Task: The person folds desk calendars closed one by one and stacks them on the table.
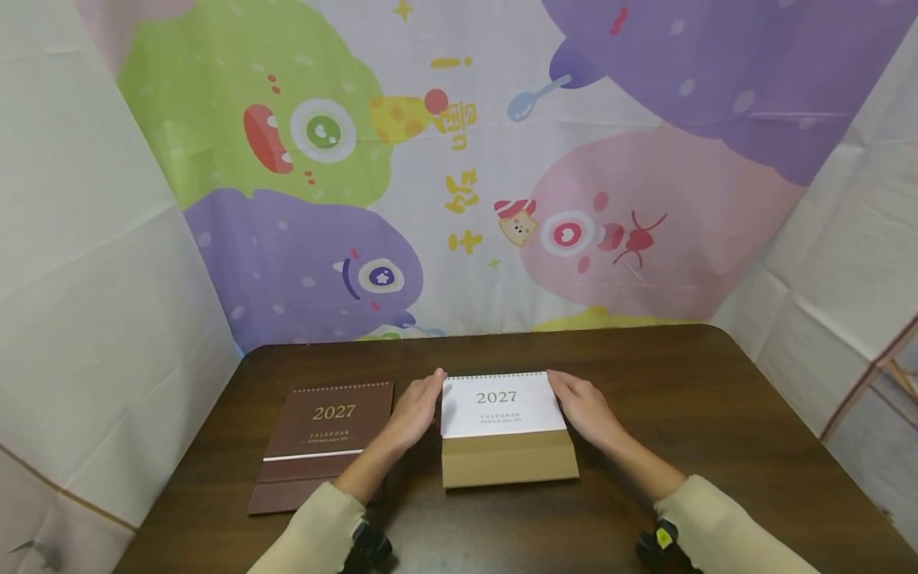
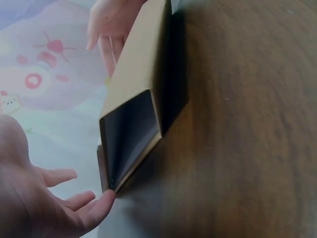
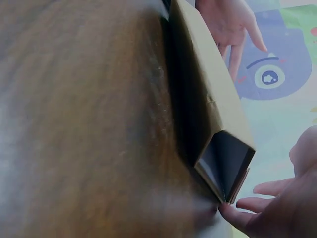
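Note:
A desk calendar [image 1: 502, 458] with a white "2027" cover page and a gold-brown base stands on the table in the head view. My left hand [image 1: 414, 413] is at its left side and my right hand [image 1: 590, 413] at its right, fingers fairly straight. In the left wrist view, a fingertip of the left hand [image 2: 47, 201] touches the bottom corner of the calendar's hollow triangular stand [image 2: 136, 59]. The right wrist view has a fingertip of the right hand [image 3: 282, 208] at the matching corner of the stand [image 3: 218, 79].
A dark red-brown 2027 calendar [image 1: 333, 422] lies to the left, beside my left forearm. The brown wooden table [image 1: 674, 383] reaches back to a cartoon-printed cloth [image 1: 473, 295]. White cloth walls [image 1: 93, 239] rise on both sides.

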A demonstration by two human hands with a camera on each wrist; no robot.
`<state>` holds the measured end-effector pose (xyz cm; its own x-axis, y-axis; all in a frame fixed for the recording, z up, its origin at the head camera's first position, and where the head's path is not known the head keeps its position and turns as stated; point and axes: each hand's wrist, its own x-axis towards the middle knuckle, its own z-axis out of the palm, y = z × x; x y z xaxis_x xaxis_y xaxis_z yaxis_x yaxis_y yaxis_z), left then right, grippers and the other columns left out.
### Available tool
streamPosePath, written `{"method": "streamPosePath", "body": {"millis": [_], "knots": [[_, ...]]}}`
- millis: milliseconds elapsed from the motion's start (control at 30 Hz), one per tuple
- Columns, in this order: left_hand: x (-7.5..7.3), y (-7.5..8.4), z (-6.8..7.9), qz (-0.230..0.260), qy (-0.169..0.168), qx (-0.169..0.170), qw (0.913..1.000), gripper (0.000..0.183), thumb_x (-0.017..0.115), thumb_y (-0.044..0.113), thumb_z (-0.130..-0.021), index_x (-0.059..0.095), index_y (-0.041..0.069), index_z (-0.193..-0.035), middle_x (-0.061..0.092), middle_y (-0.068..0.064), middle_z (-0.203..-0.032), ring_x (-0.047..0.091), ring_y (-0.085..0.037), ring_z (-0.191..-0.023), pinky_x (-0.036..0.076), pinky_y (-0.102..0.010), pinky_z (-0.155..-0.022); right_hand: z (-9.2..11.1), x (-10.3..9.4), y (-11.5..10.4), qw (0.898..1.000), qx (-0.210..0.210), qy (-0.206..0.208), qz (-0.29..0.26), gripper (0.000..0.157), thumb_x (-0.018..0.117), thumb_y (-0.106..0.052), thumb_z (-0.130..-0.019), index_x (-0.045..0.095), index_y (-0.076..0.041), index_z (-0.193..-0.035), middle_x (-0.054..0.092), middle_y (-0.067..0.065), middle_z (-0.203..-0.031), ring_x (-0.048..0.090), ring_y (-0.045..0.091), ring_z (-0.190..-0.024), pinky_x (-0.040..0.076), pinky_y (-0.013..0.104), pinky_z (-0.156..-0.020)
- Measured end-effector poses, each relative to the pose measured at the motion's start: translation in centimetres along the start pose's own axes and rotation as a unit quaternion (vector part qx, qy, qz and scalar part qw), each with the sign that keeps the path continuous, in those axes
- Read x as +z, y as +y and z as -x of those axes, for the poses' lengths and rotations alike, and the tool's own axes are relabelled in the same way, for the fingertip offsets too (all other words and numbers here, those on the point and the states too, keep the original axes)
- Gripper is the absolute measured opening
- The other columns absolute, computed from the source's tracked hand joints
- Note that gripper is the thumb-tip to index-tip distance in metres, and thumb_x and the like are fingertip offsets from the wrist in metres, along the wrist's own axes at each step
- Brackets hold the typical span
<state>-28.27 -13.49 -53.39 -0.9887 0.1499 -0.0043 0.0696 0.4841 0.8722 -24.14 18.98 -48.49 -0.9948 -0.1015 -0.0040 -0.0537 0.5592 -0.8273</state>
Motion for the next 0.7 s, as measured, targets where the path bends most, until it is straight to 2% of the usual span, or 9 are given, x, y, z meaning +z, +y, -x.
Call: {"method": "streamPosePath", "body": {"millis": [100, 233, 300, 367, 500, 600, 700], "knots": [[0.3, -1.1, -1.4, -0.023, 0.008, 0.012, 0.9996, 0.105, 0.025, 0.096, -0.102, 0.061, 0.019, -0.164, 0.057, -0.011, -0.172, 0.047, -0.033, -0.165, 0.034, -0.062, -0.138, -0.3, 0.1, -0.5, 1.000, -0.010, 0.001, -0.002, 0.064, 0.040, -0.043, -0.123, 0.050, 0.000, -0.168, 0.052, 0.021, -0.174, 0.043, 0.042, -0.168, 0.033, 0.061, -0.140], [0.7, -1.3, -2.0, -0.065, 0.012, 0.049, 0.9966, 0.086, 0.031, 0.079, -0.113, 0.058, 0.018, -0.166, 0.057, -0.011, -0.171, 0.049, -0.031, -0.164, 0.038, -0.059, -0.137, -0.4, 0.1, -1.2, 1.000, -0.028, -0.001, -0.004, 0.062, 0.042, -0.042, -0.123, 0.051, 0.001, -0.167, 0.054, 0.022, -0.172, 0.045, 0.043, -0.166, 0.034, 0.063, -0.139], [0.9, -0.7, -1.5, -0.094, 0.010, 0.068, 0.9932, 0.080, 0.033, 0.073, -0.116, 0.056, 0.016, -0.167, 0.056, -0.011, -0.172, 0.049, -0.031, -0.164, 0.039, -0.057, -0.136, -0.3, 0.2, -1.5, 0.999, -0.037, -0.005, 0.008, 0.061, 0.043, -0.041, -0.123, 0.051, 0.001, -0.167, 0.054, 0.023, -0.172, 0.046, 0.044, -0.165, 0.035, 0.064, -0.137], [1.1, 0.1, -0.7, -0.120, 0.005, 0.087, 0.9890, 0.079, 0.035, 0.071, -0.116, 0.054, 0.015, -0.169, 0.052, -0.014, -0.174, 0.047, -0.036, -0.165, 0.039, -0.060, -0.135, -0.2, 0.3, -1.6, 0.998, -0.047, -0.013, 0.028, 0.060, 0.044, -0.040, -0.122, 0.051, -0.001, -0.167, 0.052, 0.023, -0.173, 0.045, 0.046, -0.166, 0.036, 0.066, -0.136], [1.3, 1.7, 1.0, -0.163, -0.025, 0.115, 0.9796, 0.084, 0.038, 0.073, -0.115, 0.045, 0.014, -0.174, 0.039, -0.026, -0.180, 0.034, -0.051, -0.170, 0.035, -0.078, -0.130, 0.0, 0.6, -1.7, 0.994, -0.070, -0.036, 0.073, 0.060, 0.046, -0.042, -0.122, 0.051, -0.006, -0.169, 0.044, 0.025, -0.179, 0.038, 0.049, -0.169, 0.031, 0.071, -0.137], [1.2, 3.0, 2.1, -0.182, -0.056, 0.114, 0.9750, 0.090, 0.042, 0.077, -0.111, 0.039, 0.015, -0.176, 0.029, -0.029, -0.184, 0.022, -0.055, -0.173, 0.030, -0.088, -0.126, 0.2, 0.8, -1.7, 0.990, -0.090, -0.052, 0.091, 0.060, 0.047, -0.042, -0.121, 0.050, -0.006, -0.169, 0.039, 0.027, -0.180, 0.032, 0.054, -0.170, 0.026, 0.075, -0.137], [1.3, 3.3, 2.5, -0.220, -0.076, 0.117, 0.9654, 0.095, 0.043, 0.081, -0.108, 0.037, 0.016, -0.177, 0.026, -0.028, -0.186, 0.019, -0.055, -0.174, 0.032, -0.092, -0.122, 0.3, 1.0, -1.7, 0.985, -0.113, -0.072, 0.109, 0.060, 0.048, -0.041, -0.121, 0.050, -0.006, -0.169, 0.037, 0.029, -0.180, 0.028, 0.058, -0.170, 0.024, 0.078, -0.137]]}}
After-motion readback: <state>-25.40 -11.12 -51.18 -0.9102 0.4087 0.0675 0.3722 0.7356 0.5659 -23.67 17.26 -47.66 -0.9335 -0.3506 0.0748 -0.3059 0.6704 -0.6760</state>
